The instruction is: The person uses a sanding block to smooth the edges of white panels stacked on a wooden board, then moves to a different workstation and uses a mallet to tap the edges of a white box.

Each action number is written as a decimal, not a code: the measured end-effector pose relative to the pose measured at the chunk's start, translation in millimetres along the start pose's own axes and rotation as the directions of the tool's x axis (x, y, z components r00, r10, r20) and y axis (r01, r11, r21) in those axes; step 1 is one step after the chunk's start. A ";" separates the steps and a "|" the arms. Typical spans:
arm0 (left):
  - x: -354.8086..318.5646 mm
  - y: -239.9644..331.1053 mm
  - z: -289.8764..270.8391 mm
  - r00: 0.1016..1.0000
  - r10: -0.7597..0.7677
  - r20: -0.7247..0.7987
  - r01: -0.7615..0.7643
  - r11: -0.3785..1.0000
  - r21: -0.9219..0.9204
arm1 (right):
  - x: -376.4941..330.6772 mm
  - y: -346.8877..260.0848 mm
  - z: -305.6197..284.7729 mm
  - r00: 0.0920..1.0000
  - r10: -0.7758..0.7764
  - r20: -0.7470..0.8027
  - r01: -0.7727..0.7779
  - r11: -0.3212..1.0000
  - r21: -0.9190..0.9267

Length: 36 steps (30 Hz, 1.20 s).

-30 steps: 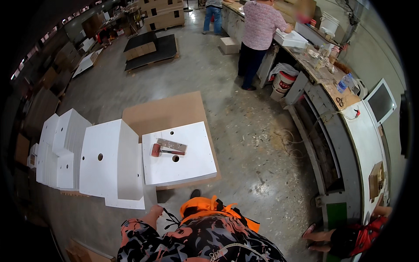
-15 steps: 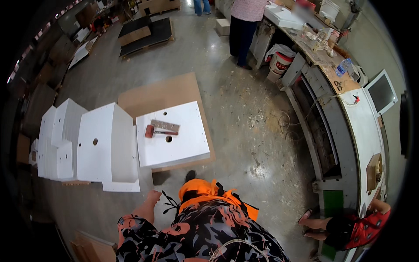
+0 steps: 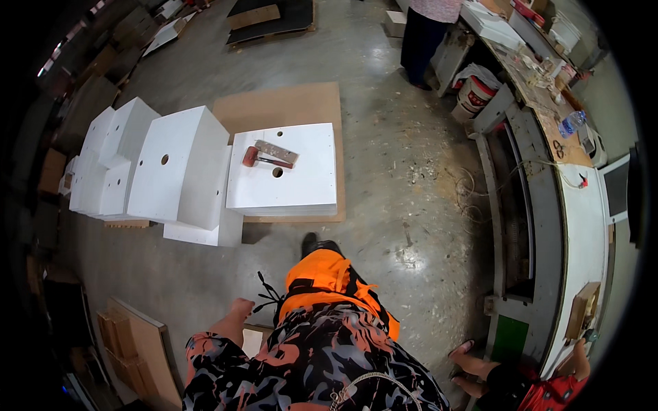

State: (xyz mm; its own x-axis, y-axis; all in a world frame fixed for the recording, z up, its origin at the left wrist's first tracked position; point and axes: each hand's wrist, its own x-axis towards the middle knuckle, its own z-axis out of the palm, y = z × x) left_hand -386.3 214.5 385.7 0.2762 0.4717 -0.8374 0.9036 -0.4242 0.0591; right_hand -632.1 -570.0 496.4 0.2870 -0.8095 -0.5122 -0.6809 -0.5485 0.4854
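Because the top of the right-hand stack of white panels point(image 3: 312, 178) lies flat and level, it apparently serves as a handy rest for a red-headed mallet point(image 3: 251, 157), set on its left part just near of a flat grey bar point(image 3: 277, 150); head and handle both lie down, which should keep it from rolling. That stack sits on a brown cardboard sheet point(image 3: 274, 105) over the concrete floor point(image 3: 384, 164), probably to spare the lowest faces from scuffs. Just left, a taller white stack point(image 3: 166, 178) stands close beside it, and stepped white stacks point(image 3: 122, 130) are packed farther left, likely to save floor space. Well near of the mallet, the person's left grip point(image 3: 240, 307) hangs low, with nothing visible in it; whether it is clenched or relaxed I cannot tell. Black cords point(image 3: 267, 294) dangle just to its right, beside an orange garment point(image 3: 322, 277). The right grip is out of view. Far right, a long counter point(image 3: 574, 226) carries a clear bottle point(image 3: 572, 123) and scissors point(image 3: 558, 148), presumably kept within reach of people working along it; a person in red point(image 3: 555, 387) is at its near end.
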 end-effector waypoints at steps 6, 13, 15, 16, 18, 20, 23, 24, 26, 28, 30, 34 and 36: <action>-14.3 -3.6 12.3 0.997 -0.081 -0.016 0.079 0.994 -0.075 | 28.5 1.5 0.0 1.000 0.006 0.028 -0.006 1.000 0.000; -13.9 108.3 28.8 0.998 -0.067 -0.004 0.067 0.987 0.149 | 63.0 -5.3 -31.4 0.995 0.064 0.074 -0.065 0.998 0.004; 15.7 144.9 39.4 1.000 -0.013 -0.002 0.013 0.974 0.226 | 78.3 -15.1 -47.1 0.994 0.068 0.084 -0.069 0.998 0.003; 29.3 171.2 47.1 1.000 0.018 -0.003 -0.017 0.962 0.271 | 85.0 -18.1 -57.2 0.992 0.079 0.094 -0.079 0.997 0.000; 47.7 225.1 71.8 0.995 0.102 0.007 -0.099 0.946 0.309 | 95.0 -28.9 -76.2 0.991 0.088 0.100 -0.088 0.996 -0.004; 68.2 273.5 73.4 0.975 0.218 -0.039 -0.194 0.927 0.320 | 109.8 -64.1 -98.2 0.993 0.027 0.114 -0.026 1.000 -0.003; 57.6 388.0 130.8 0.891 0.449 -0.063 -0.410 0.859 0.307 | 140.2 -92.5 -135.3 0.995 0.011 0.099 -0.007 0.999 -0.046; 67.8 421.4 113.9 0.895 0.446 -0.013 -0.416 0.846 0.333 | 151.3 -118.3 -145.4 0.993 -0.050 0.104 0.054 0.998 -0.042; 65.7 483.6 111.5 0.870 0.493 0.000 -0.470 0.828 0.308 | 174.5 -149.8 -167.4 0.989 -0.116 0.096 0.122 0.991 -0.062; 49.1 543.1 113.3 0.824 0.562 -0.068 -0.534 0.811 0.238 | 197.4 -185.1 -194.8 0.981 -0.175 0.087 0.182 0.979 -0.088; 43.9 593.6 108.4 0.800 0.593 -0.091 -0.572 0.800 0.181 | 221.0 -222.4 -219.1 0.966 -0.247 0.074 0.255 0.959 -0.125; 28.3 666.2 104.9 0.816 0.555 -0.160 -0.550 0.832 0.076 | 276.5 -287.2 -263.2 0.925 -0.378 0.046 0.376 0.891 -0.255; 42.3 659.8 88.4 0.846 0.479 -0.234 -0.481 0.875 0.055 | 305.2 -338.2 -269.7 0.856 -0.514 0.058 0.496 0.783 -0.376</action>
State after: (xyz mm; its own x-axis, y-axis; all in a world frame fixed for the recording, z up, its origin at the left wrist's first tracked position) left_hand 192.6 -113.8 341.3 0.7433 0.3762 -0.5531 0.6399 -0.6408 0.4241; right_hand -132.6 -688.1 367.0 0.5564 -0.3986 -0.7291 -0.1372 -0.9095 0.3924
